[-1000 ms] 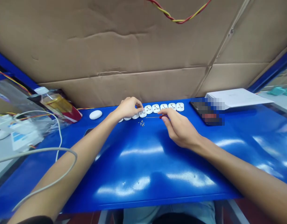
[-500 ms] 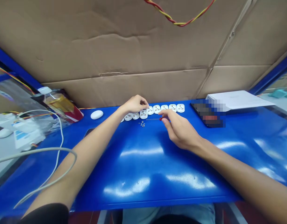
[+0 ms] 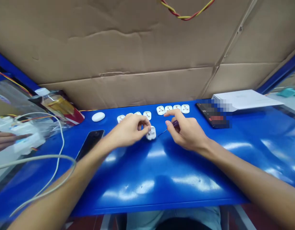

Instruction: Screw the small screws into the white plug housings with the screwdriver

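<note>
My left hand [image 3: 131, 130] pinches a white square plug part [image 3: 151, 133] between thumb and fingers, a little in front of the others. In my right hand [image 3: 189, 132] is a screwdriver with a dark red handle [image 3: 176, 125]; its thin shaft slants down to the left, the tip apart from the plug part. More white plug parts stand at the back edge: several on the left, one of them whole in view [image 3: 147, 115], and several on the right, such as one at the end [image 3: 185, 109]. The small screws seen earlier are hidden now.
A white oval object [image 3: 98, 117] and a phone [image 3: 91, 142] lie left; another phone [image 3: 207, 113] and a white box [image 3: 248, 99] lie right. A bottle [image 3: 57, 103], a pale cable [image 3: 62, 137] and another person's hand [image 3: 5, 140] are at far left. Cardboard [image 3: 138, 57] stands behind.
My left hand has taken a plug part from the row and brought it nearer and down. My right hand has moved slightly, with the screwdriver now pointing down-left. Another person's hand has appeared at left.
</note>
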Demonstrator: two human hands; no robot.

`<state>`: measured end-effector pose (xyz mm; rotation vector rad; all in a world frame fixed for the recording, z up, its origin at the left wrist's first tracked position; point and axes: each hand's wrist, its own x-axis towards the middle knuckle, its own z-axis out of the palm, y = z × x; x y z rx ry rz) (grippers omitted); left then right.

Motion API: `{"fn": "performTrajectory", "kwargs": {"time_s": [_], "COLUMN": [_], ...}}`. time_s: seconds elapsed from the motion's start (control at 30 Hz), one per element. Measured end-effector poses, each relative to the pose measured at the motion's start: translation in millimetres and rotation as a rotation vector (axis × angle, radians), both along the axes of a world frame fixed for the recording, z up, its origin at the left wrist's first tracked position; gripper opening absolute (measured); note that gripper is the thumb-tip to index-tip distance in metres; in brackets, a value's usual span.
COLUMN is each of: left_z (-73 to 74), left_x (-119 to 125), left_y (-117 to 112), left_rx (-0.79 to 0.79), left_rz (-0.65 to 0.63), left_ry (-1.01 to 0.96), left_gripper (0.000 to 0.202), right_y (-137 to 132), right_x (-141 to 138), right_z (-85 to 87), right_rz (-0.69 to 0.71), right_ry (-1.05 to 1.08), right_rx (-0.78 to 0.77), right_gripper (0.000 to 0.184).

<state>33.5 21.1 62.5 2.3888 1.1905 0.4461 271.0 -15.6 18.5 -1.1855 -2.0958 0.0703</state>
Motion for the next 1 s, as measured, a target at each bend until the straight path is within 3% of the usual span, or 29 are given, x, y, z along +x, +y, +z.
{"fn": "performTrajectory", "kwargs": {"time_s": [0.1,0.23,0.4,0.63,1.0], "left_z": [-17.8,-32.0,-40.9,-44.5,-49.6], "left_x": [-0.6,-4.1,-5.7,-14.7,-14.5], "left_y": [-19.3,-18.9,-18.9,-14.3,-12.0], "left_rx": [-0.136,-0.195,-0.133,-0.175,-0.218], "left_rz": [-0.001,0.013,-0.015,-0.268,-0.227], "left_ry": [-0.046,-0.124,-0.211,-0.219,-0.219], "left_gripper": [0.015,0.015,0.024,0.052,0.042], "right_y": [-0.4,-2.8,-7.9,-12.9,-19.6], "right_x": [-0.5,0.3,-1.0,-3.0,-2.9], "right_z": [0.1,2.3,5.8,10.9,9.0], "right_rz": [0.006,-0.001,-0.005,-0.005,0.053], "right_ry": [0.029,0.036,-0.027,-0.017,-0.019], "right_rx": [0.134,0.289,0.399,0.450,0.400], "right_gripper": [0.020,0.012,0.010,0.011,0.023]}}
